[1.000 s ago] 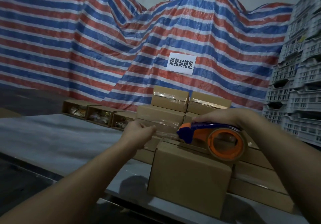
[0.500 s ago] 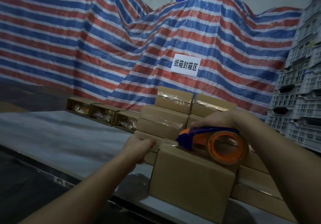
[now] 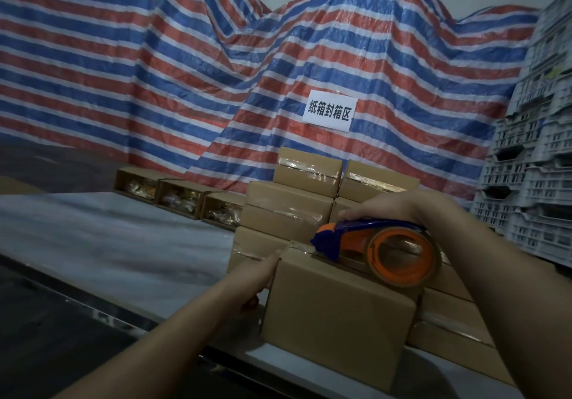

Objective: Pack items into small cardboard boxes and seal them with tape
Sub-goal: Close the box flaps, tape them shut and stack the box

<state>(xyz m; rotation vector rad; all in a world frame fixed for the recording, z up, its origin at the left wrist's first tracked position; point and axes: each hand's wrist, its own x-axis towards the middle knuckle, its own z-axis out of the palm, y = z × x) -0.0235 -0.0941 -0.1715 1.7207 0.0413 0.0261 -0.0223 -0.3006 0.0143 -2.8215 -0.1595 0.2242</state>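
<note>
A small brown cardboard box (image 3: pixel 334 315) stands near the front edge of the table. My right hand (image 3: pixel 399 209) grips a blue and orange tape dispenser (image 3: pixel 380 250) from above, its blue nose down on the box's top at the left end. My left hand (image 3: pixel 257 274) presses flat against the box's left side, where the tape end comes down. Whether the fingers curl behind the box is hidden.
Sealed boxes (image 3: pixel 291 209) are stacked behind and to the right of the box. Three open boxes (image 3: pixel 182 194) with wrapped items line the table's far side. White plastic crates (image 3: pixel 526 182) tower at right. A striped tarp (image 3: pixel 216 73) hangs behind. The grey table (image 3: pixel 108 244) stretches left.
My left hand pulled the tape end down from mid-air onto the box's left side. The dispenser sank onto the box top.
</note>
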